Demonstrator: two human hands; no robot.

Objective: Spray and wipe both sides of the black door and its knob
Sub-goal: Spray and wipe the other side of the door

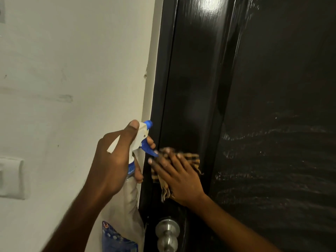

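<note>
Low centre, right hand [179, 177]: flat, fingers spread, pressing the checked cloth [193, 159] against the left edge of the black door [272, 88] to wipe.
Left hand [112, 160]: wrapped round the spray bottle [141, 136], finger on the trigger, held close, ready to squirt.
Streaks: lower right, look wet.
Knob [167, 231]: bottom centre, below the cloth, untouched.

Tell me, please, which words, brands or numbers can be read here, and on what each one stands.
Nothing here can be read.
On the spray bottle, the blue label: printed, but too blurred to read.
On the black door, knob, checked cloth and wall: no text shows.
</note>
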